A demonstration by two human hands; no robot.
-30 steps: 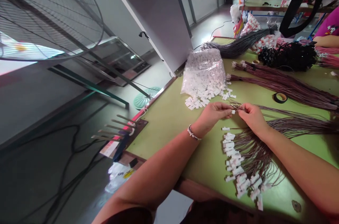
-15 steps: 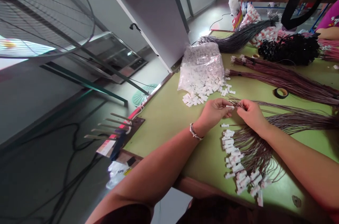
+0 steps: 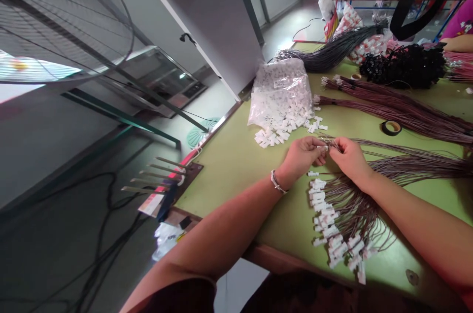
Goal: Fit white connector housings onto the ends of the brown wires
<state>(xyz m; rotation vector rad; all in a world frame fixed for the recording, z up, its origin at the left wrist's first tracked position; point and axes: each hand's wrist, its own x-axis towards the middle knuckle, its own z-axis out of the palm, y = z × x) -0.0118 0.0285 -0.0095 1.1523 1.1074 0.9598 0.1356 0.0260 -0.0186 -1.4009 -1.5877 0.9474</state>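
Note:
Between thumb and fingers, my left hand pinches a small white connector housing. Close beside it, my right hand is closed on thin brown wires, whose ends point toward the housing. Whether a wire tip sits inside the housing is hidden by my fingers. Below my hands lies a row of white connectors fitted on the ends of brown wires, fanned out along the table. One more wire with a white connector lies just under my left hand.
A clear plastic bag of white housings spills loose pieces onto the green table. Brown wire bundles, a tape roll and a black heap lie farther back. Metal prongs stick out at the left edge.
My left hand has shifted slightly right, bringing the white housing closer to my right hand and the wire ends. Both hands keep their grip.

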